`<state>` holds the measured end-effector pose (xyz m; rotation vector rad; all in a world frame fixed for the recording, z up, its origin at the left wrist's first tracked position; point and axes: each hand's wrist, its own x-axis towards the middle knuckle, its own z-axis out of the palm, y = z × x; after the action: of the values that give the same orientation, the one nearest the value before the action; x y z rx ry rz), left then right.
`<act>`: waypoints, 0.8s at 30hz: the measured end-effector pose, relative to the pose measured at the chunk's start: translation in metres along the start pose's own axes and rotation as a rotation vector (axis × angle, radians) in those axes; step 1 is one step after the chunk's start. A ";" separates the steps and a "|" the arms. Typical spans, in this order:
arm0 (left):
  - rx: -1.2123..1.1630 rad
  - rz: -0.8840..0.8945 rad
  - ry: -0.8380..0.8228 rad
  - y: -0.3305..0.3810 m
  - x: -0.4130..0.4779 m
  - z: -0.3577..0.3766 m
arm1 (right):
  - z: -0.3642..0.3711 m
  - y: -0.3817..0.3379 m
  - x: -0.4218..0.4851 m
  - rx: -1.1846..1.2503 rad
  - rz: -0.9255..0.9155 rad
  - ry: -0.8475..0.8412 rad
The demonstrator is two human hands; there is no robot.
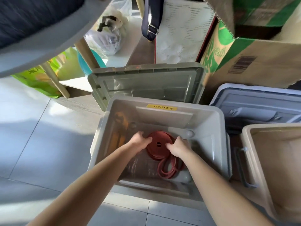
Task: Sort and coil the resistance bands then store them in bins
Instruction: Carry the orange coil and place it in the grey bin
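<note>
A coiled red resistance band [158,141] lies low inside a translucent grey bin [216,141] with a yellow label [162,107] on its far wall. My left hand [140,141] grips the coil's left edge and my right hand [178,146] grips its right edge, both reaching down into the bin. A looser red band [167,168] lies on the bin floor just nearer to me, partly under my right forearm.
The bin's grey-green lid [146,84] leans open behind it. A beige bin [273,160] stands at the right, with a grey-blue lid [260,103] behind it. Cardboard boxes [254,59], bags and a chair leg [55,80] crowd the back. Tiled floor [40,144] lies to the left.
</note>
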<state>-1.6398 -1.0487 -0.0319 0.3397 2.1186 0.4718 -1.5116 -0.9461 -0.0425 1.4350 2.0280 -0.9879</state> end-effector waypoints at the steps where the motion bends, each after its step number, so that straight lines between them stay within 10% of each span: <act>1: 0.026 0.011 0.022 0.005 -0.011 -0.010 | -0.008 -0.004 -0.012 0.025 -0.003 -0.008; 16: 0.210 0.428 -0.019 0.229 -0.391 -0.185 | -0.281 0.017 -0.408 0.469 -0.032 0.090; 24: 0.122 0.587 -0.201 0.327 -0.588 -0.170 | -0.365 0.071 -0.630 0.604 0.076 0.437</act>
<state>-1.4386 -1.0341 0.6321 1.0489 1.8337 0.6124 -1.2138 -1.0306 0.6210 2.1845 2.0258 -1.4343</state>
